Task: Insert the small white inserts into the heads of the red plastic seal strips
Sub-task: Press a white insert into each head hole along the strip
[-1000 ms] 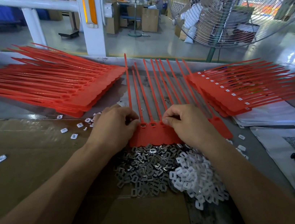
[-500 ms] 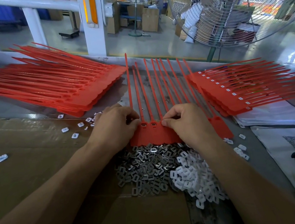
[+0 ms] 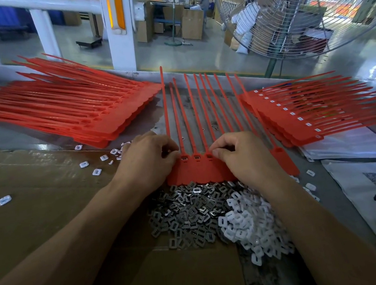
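While the row of seal strips (image 3: 200,169) is lying flat with heads toward the person, both hands are working along its head line, likely so each socket is facing up for loading. Just nearer than the row, the white inserts (image 3: 251,220) are sitting heaped beside grey metal clips (image 3: 187,215), within easy reach. Left hand (image 3: 147,161) is curling its fingers, pinching the row's left end. Right hand (image 3: 242,156) is pinching at a head; whether it is gripping an insert, I cannot tell.

No text, number or brand can be read. At lower right, a white sheet (image 3: 367,187) carries a blurred square code, too soft to make out.
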A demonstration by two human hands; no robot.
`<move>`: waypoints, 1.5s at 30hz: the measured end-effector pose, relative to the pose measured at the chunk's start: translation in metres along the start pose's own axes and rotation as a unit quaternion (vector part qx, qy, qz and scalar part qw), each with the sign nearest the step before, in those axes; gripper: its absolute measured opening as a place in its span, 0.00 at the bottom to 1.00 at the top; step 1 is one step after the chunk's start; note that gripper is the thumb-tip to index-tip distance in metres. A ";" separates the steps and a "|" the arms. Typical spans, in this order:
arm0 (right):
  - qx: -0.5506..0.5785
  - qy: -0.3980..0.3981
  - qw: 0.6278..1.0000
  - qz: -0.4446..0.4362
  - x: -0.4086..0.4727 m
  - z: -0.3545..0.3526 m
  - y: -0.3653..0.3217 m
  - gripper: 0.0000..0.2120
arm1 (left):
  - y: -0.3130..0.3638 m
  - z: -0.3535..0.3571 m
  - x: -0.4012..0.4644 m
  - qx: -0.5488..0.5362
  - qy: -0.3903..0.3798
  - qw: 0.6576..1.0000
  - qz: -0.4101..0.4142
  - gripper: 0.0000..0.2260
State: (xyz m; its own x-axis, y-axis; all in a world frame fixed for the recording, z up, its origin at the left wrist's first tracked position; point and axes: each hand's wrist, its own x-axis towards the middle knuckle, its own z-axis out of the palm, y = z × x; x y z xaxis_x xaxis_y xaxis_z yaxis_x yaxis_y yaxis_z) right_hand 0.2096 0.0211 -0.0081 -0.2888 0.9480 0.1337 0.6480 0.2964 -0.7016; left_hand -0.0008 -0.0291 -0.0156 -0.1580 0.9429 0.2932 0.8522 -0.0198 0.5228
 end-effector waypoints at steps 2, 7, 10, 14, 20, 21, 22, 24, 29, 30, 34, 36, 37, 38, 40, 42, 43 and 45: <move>-0.006 -0.010 1.000 -0.013 -0.003 -0.002 -0.002 0.06 | 0.000 0.000 0.000 -0.002 0.001 1.000 0.002 0.05; -0.004 -0.066 0.990 -0.124 -0.013 -0.008 -0.012 0.06 | -0.001 0.001 0.001 -0.002 0.006 1.000 0.004 0.05; -0.007 -0.130 0.980 -0.151 -0.018 -0.005 -0.018 0.06 | -0.001 0.002 0.001 -0.001 0.007 1.000 0.008 0.05; -0.028 -0.171 0.969 -0.175 -0.020 0.001 -0.024 0.07 | -0.002 0.002 0.001 -0.003 0.011 1.000 0.011 0.05; -0.090 -0.177 0.959 -0.203 -0.022 0.004 -0.029 0.04 | -0.003 0.002 0.000 -0.004 0.011 1.000 0.011 0.04; -0.092 -0.180 0.958 -0.203 -0.022 0.003 -0.029 0.05 | -0.002 0.002 0.000 -0.003 0.010 1.000 0.011 0.04; -0.096 -0.183 0.957 -0.203 -0.023 0.002 -0.030 0.06 | -0.002 0.001 0.000 -0.003 0.010 1.000 0.011 0.04; -0.100 -0.187 0.956 -0.203 -0.023 0.000 -0.030 0.07 | -0.002 0.001 0.000 -0.004 0.008 1.000 0.011 0.04; -0.057 -0.185 0.961 -0.196 -0.025 0.001 -0.029 0.07 | -0.002 0.000 0.000 -0.006 0.004 1.000 0.010 0.05; -0.039 -0.179 0.965 -0.190 -0.025 0.001 -0.028 0.07 | -0.002 0.000 0.000 -0.007 0.004 1.000 0.009 0.05; 0.020 -0.094 0.983 -0.155 -0.018 -0.008 -0.017 0.08 | -0.002 0.000 0.000 -0.013 0.002 1.000 0.002 0.05; 0.035 -0.035 0.990 -0.132 -0.012 -0.016 -0.007 0.07 | -0.003 0.001 0.000 -0.020 0.000 1.000 0.000 0.05; 0.040 -0.009 0.992 -0.116 -0.009 -0.019 -0.001 0.07 | -0.003 0.001 0.000 -0.025 0.000 1.000 -0.001 0.05; 0.041 0.011 0.994 -0.100 -0.005 -0.023 0.005 0.06 | -0.003 0.001 0.000 -0.028 0.000 1.000 -0.002 0.05; 0.028 0.028 0.996 -0.074 0.000 -0.027 0.016 0.06 | -0.003 0.001 0.000 -0.028 -0.001 1.000 -0.005 0.05; 0.014 0.024 0.998 -0.054 0.003 -0.028 0.024 0.06 | -0.002 0.001 0.000 -0.030 -0.001 1.000 -0.006 0.05; 0.014 0.020 0.999 -0.048 0.004 -0.028 0.026 0.06 | -0.002 0.000 0.000 -0.032 0.000 0.999 -0.006 0.04; 0.011 0.014 0.998 -0.053 0.006 -0.025 0.026 0.08 | -0.002 0.000 0.000 -0.037 0.000 0.999 -0.008 0.03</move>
State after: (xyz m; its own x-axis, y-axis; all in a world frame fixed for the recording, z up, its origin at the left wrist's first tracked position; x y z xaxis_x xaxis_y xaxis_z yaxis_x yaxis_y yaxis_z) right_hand 0.2425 0.0371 -0.0080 -0.3349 0.9146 0.2264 0.5987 0.3921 -0.6984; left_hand -0.0021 -0.0293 -0.0166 -0.1702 0.9436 0.2841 0.8107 -0.0298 0.5848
